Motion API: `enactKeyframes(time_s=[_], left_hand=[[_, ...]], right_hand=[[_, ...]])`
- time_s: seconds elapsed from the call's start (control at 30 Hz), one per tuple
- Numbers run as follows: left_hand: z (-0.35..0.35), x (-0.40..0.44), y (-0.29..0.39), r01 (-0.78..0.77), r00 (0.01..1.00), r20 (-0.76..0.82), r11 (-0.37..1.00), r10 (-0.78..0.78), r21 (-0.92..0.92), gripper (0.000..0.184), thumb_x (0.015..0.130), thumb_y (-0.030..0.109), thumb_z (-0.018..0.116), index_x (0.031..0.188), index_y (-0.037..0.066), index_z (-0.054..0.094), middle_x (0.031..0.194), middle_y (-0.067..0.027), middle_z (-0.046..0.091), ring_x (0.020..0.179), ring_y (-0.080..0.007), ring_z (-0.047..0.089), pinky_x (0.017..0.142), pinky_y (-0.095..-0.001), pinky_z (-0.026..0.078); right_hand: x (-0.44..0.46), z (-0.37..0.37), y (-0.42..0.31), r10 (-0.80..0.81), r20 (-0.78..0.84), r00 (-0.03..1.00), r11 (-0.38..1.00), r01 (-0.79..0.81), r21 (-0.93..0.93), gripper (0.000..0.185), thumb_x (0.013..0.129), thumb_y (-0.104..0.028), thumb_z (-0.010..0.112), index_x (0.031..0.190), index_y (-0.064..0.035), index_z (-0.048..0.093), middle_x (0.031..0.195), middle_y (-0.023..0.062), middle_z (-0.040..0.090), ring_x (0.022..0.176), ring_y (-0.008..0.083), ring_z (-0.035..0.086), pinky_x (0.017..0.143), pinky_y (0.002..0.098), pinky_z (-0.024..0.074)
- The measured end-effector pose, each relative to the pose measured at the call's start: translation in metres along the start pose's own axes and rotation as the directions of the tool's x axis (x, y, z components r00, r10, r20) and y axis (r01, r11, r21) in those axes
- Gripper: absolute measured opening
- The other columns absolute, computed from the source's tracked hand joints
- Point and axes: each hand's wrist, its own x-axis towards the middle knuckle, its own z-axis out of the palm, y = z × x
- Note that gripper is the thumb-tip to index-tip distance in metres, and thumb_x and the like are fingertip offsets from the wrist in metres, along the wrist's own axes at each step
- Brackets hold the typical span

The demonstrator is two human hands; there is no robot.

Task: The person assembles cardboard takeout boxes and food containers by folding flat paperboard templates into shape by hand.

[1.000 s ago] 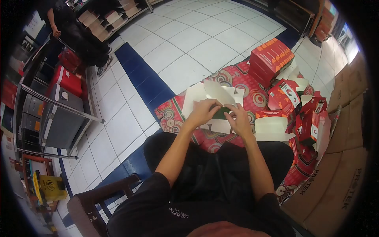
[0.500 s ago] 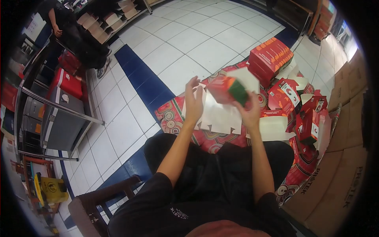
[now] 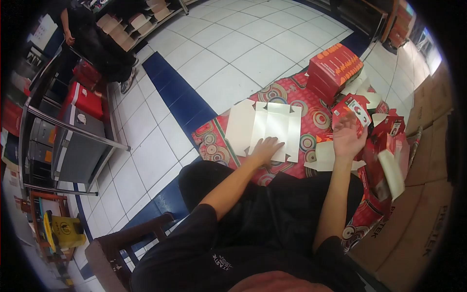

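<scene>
Head view, centre: the left hand [image 3: 265, 151] rests ungripping on the lower part of a flattened carton [image 3: 276, 121], hiding some of it. The right hand [image 3: 347, 140], right of centre, is open and empty, fingers blurred. Smooth, pale card with notched flaps, the carton lies longest left to right, creases running up-frame, on patterned red cloth [image 3: 316, 104]. A box [image 3: 392, 173] farther right is smeared.

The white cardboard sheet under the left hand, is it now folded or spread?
Spread: the cardboard sheet lies flat on the patterned cloth, its flaps outward, with the left hand on it.
</scene>
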Motion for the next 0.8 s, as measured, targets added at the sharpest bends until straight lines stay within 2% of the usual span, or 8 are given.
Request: enactKeyframes(time_s=[0.03,0.07,0.27,0.57,0.67,0.73,0.77,0.8], left_hand=[[0.004,0.002,-0.003,-0.018,1.000,0.018,1.000,0.018,-0.002,0.121,0.056,0.029,0.104,0.162,0.023,0.046,0.160,-0.0153,0.050,0.144,-0.0388,0.052,0.113,-0.0576,0.050],[0.007,0.004,-0.008,-0.018,1.000,0.018,1.000,0.018,0.002,0.121,0.056,0.029,0.104,0.162,0.023,0.046,0.160,-0.0153,0.050,0.144,-0.0388,0.052,0.113,-0.0576,0.050],[-0.009,0.007,-0.025,0.076,0.994,0.092,0.979,-0.060,-0.191,0.113,0.053,0.032,0.104,0.155,0.021,0.056,0.156,-0.0121,0.054,0.141,-0.0379,0.055,0.112,-0.0532,0.052],[-0.017,0.004,-0.042,0.153,0.987,0.079,0.961,-0.138,-0.229,0.113,0.051,0.042,0.105,0.153,0.020,0.060,0.153,-0.0106,0.056,0.140,-0.0358,0.057,0.111,-0.0515,0.054],[-0.020,0.001,-0.042,0.186,0.982,0.090,0.952,-0.169,-0.244,0.103,0.057,0.043,0.103,0.149,0.019,0.064,0.155,-0.0092,0.054,0.143,-0.0356,0.054,0.112,-0.0514,0.053],[-0.017,0.000,-0.044,0.090,0.995,-0.009,0.971,-0.094,-0.223,0.069,0.073,0.040,0.095,0.134,0.014,0.073,0.138,-0.0126,0.068,0.129,-0.0353,0.066,0.105,-0.0511,0.057],[-0.016,0.003,-0.046,0.089,0.996,-0.010,0.971,-0.094,-0.223,0.069,0.073,0.040,0.095,0.134,0.014,0.073,0.138,-0.0126,0.068,0.129,-0.0353,0.066,0.105,-0.0511,0.057],[-0.026,0.007,-0.044,0.169,0.985,0.074,0.948,-0.154,-0.269,0.053,0.081,0.040,0.089,0.124,0.012,0.076,0.127,-0.0135,0.073,0.119,-0.0366,0.069,0.100,-0.0511,0.057]], right_hand=[[0.000,0.005,0.007,0.050,0.033,0.998,0.998,-0.049,-0.044,0.065,0.108,-0.054,0.057,0.147,-0.0034,0.055,0.142,0.0157,0.064,0.110,0.0282,0.067,0.088,0.0429,0.0555],[-0.001,0.010,0.012,0.102,0.065,0.993,0.991,-0.095,-0.090,0.061,0.108,-0.053,0.057,0.145,-0.0042,0.056,0.138,0.0149,0.065,0.109,0.0274,0.067,0.087,0.0421,0.0557],[-0.008,0.020,0.021,0.112,-0.005,0.994,0.986,-0.111,-0.125,0.056,0.108,-0.051,0.060,0.141,-0.0064,0.058,0.126,0.0109,0.067,0.103,0.0246,0.067,0.083,0.0398,0.0560],[-0.011,0.023,0.029,0.137,0.016,0.990,0.972,-0.131,-0.196,0.053,0.109,-0.050,0.058,0.141,-0.0073,0.058,0.125,0.0095,0.068,0.101,0.0230,0.068,0.080,0.0390,0.0563],[-0.012,0.024,0.031,0.135,0.007,0.991,0.967,-0.130,-0.220,0.053,0.109,-0.050,0.058,0.141,-0.0078,0.058,0.124,0.0096,0.068,0.100,0.0229,0.068,0.080,0.0388,0.0562],[-0.009,0.018,0.031,0.152,0.014,0.988,0.952,-0.143,-0.272,0.053,0.109,-0.050,0.058,0.141,-0.0073,0.059,0.126,0.0099,0.068,0.102,0.0234,0.069,0.083,0.0398,0.0568],[-0.007,0.015,0.031,0.170,0.019,0.985,0.934,-0.154,-0.322,0.053,0.109,-0.049,0.058,0.141,-0.0068,0.059,0.127,0.0103,0.068,0.104,0.0239,0.070,0.085,0.0408,0.0574],[-0.007,0.016,0.033,0.169,0.020,0.985,0.934,-0.154,-0.323,0.053,0.109,-0.049,0.058,0.141,-0.0068,0.059,0.127,0.0103,0.068,0.104,0.0239,0.070,0.085,0.0408,0.0574]])
